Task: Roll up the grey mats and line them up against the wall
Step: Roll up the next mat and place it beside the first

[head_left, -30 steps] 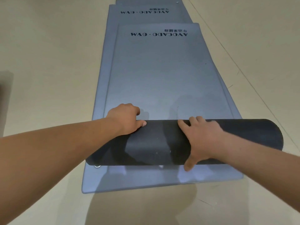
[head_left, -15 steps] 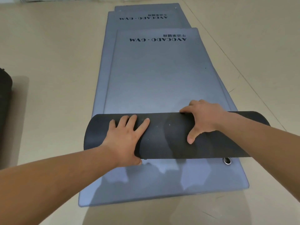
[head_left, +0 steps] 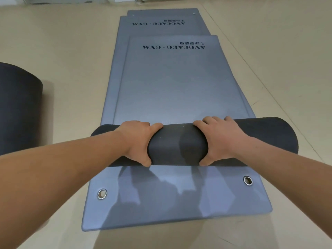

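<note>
The top mat [head_left: 176, 90] is grey, smooth and faintly glossy, with black "AVOCADO · GYM" lettering [head_left: 173, 47] printed upside down near its far end. Its near end is wound into a thick roll [head_left: 179, 144] with the charcoal underside facing out. The roll lies crosswise on the stack of flat mats on the beige floor [head_left: 62, 60], overhanging the stack's right edge.

The left hand [head_left: 138, 141] and the right hand [head_left: 221, 139] both clasp the roll near its middle. Their fingers curl over the far side and their thumbs press the near side.

The lower mat [head_left: 161, 203] shows bare at its near end, with a metal eyelet [head_left: 102, 193] by the near left corner and a second eyelet [head_left: 248, 180] by the near right one. A third mat [head_left: 161, 12] peeks out at the far end. A finished rolled mat [head_left: 18, 108] lies on the floor at the left edge of the view.

Half a second ago the left hand lay flat with its fingers spread on the roll. The roll now sits farther from the lower mat's near edge and looks fatter. Only the right eyelet showed then.
</note>
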